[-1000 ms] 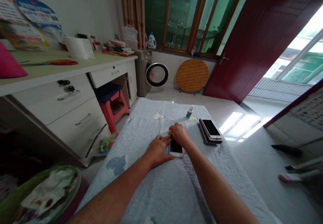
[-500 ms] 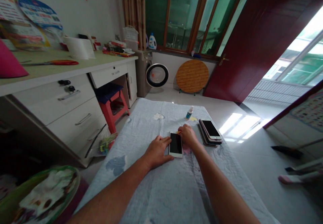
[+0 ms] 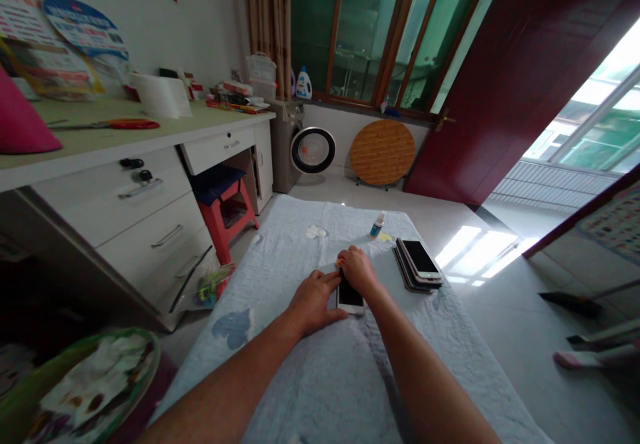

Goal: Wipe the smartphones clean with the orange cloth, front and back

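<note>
A white-framed smartphone [image 3: 351,300] with a dark screen lies face up on the cloth-covered surface [image 3: 320,377]. My left hand [image 3: 314,301] holds it at its left side, fingers on the upper left edge and thumb at the lower end. Over the phone's top end is my right hand [image 3: 358,269], fingers closed on a small orange cloth [image 3: 339,263] that is mostly hidden. This hand covers the upper part of the screen. To the right is a stack of several phones [image 3: 420,263]. A small spray bottle [image 3: 377,225] with a white top stands beyond.
A white desk [image 3: 150,224] with drawers runs along the left, with a red stool [image 3: 230,221] under it. At lower left is a bin [image 3: 155,364] holding crumpled paper. Further back are a washing machine with its round door [image 3: 313,150] open and a round wooden tabletop [image 3: 383,153].
My right hand has moved left with the orange cloth, from the phone's upper right edge to across its top end. My left hand stays on the phone.
</note>
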Available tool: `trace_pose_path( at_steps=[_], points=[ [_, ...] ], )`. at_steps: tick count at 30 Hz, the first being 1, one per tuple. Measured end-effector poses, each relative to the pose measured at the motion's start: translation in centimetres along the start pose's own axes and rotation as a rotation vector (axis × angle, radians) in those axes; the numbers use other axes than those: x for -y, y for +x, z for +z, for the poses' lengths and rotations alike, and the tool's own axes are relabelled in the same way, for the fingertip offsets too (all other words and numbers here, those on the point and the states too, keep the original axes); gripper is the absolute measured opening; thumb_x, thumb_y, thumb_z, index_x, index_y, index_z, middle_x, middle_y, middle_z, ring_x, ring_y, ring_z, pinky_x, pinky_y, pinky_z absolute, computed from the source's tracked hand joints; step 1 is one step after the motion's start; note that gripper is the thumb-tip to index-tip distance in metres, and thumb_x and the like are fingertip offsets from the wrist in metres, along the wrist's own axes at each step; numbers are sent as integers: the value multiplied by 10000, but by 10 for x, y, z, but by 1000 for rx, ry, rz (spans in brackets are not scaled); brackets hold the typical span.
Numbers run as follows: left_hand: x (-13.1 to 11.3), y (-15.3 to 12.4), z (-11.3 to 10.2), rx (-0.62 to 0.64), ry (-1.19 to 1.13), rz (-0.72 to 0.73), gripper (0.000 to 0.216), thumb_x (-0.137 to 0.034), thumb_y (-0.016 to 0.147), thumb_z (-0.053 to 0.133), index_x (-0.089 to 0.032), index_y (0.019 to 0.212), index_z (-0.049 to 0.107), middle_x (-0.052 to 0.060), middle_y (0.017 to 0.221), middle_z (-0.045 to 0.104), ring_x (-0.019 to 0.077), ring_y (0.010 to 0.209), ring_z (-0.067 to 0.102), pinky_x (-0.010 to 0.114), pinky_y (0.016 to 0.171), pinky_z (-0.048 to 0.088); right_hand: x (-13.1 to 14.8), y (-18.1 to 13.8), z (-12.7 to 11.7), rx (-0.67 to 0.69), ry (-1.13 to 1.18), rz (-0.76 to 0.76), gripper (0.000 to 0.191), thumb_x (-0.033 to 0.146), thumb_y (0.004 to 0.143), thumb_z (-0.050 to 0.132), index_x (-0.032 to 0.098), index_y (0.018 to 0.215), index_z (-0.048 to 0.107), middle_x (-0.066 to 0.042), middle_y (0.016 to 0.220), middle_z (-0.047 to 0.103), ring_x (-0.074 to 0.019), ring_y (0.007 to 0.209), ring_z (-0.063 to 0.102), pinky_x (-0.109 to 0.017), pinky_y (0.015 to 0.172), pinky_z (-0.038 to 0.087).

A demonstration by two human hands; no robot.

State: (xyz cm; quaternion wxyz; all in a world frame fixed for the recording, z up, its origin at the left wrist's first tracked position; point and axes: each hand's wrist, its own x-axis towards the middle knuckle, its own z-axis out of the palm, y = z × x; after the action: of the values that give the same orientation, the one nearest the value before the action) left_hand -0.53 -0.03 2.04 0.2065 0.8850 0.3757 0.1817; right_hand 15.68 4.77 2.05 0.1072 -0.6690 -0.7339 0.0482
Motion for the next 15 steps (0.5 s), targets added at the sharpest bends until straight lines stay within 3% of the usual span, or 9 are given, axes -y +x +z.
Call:
trace_pose_path(
  at_steps=[7,15],
  points=[
    [2,0,3,-25,-21,-9,683,-515,651,736,-260,1244,516,30,1288,565,286,1077,505,413,953,399,0,0,-5,10,-2,37,253,226,890,465,171,959,702,-102,946,638,-160,825,588,-242,707,373],
    [10,2,15,-130,-80,-33,941,-481,589,779,-218,1371,326,127,1415,413,312,1292,393,468,1066,325,4,-23,-15,130,22,-82,209,229,873,505,188,908,707,-62,885,620,-140,802,569,-221,685,350]
  ],
)
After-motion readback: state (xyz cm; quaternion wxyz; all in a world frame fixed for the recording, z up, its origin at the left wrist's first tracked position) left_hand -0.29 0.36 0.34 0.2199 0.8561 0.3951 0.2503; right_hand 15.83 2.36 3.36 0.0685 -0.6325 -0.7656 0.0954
